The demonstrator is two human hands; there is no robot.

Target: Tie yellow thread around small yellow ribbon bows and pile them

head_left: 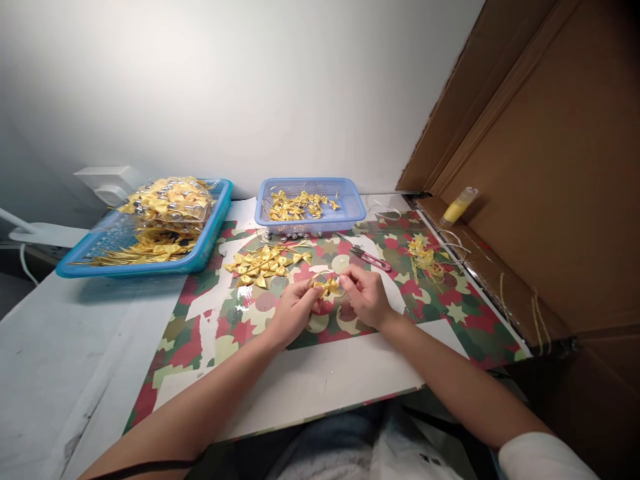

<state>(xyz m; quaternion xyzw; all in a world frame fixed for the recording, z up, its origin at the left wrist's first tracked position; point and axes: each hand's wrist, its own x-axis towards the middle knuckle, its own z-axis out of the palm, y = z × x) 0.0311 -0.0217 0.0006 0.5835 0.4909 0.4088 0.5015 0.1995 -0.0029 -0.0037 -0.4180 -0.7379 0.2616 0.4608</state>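
Note:
Both my hands meet over the patterned mat at the table's middle. My left hand and my right hand pinch a small yellow ribbon bow between their fingertips, left from one side, right from the other. Just beyond the hands lies a loose pile of yellow bows. Pink-handled snips rest on the mat right behind my right hand.
A small blue basket with several bows stands at the back centre. A larger blue tray with bagged bows sits back left. Yellow thread scraps lie right; a yellow glue bottle leans by the cardboard wall.

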